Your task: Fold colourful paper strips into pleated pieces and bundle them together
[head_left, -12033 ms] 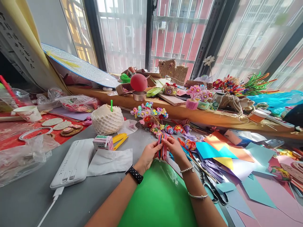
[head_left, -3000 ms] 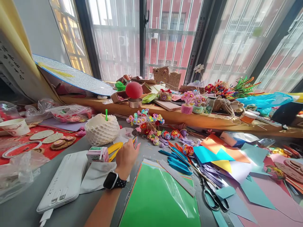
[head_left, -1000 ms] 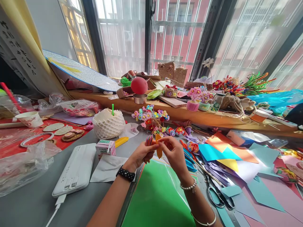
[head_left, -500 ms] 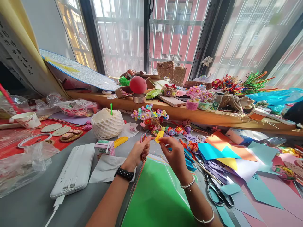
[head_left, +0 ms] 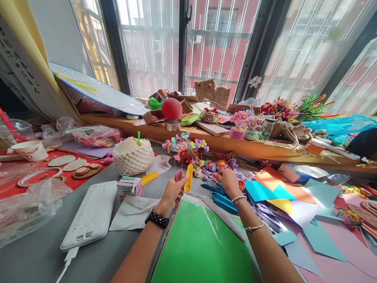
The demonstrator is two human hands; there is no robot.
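Note:
My left hand (head_left: 171, 193) is closed around a bundle of multicoloured folded paper strips (head_left: 178, 175). A folded yellow paper strip (head_left: 189, 179) stands upright at its thumb and fingertips. Farther right, my right hand (head_left: 229, 183) hovers over the paper pieces with its fingers curled together; whatever they hold, if anything, is hidden. Just below it lie blue folded paper strips (head_left: 225, 201). Multicoloured folded paper flowers (head_left: 221, 164) sit behind it. Under both forearms spreads a green sheet in a clear sleeve (head_left: 203, 243), with a long greyish strip (head_left: 225, 218) across its right side.
On the left are a white power bank (head_left: 90, 214), a pink drink carton (head_left: 129, 186) and a netted coconut (head_left: 133, 155) with a green straw. Coloured paper sheets (head_left: 326, 239) cover the right side. Crocheted flowers (head_left: 185, 146) stand before the wooden ledge (head_left: 141, 131).
My right hand has let go of the yellow strip and moved right to the paper pieces. The yellow strip now stands at my left fingertips. My right forearm now covers most of the scissors.

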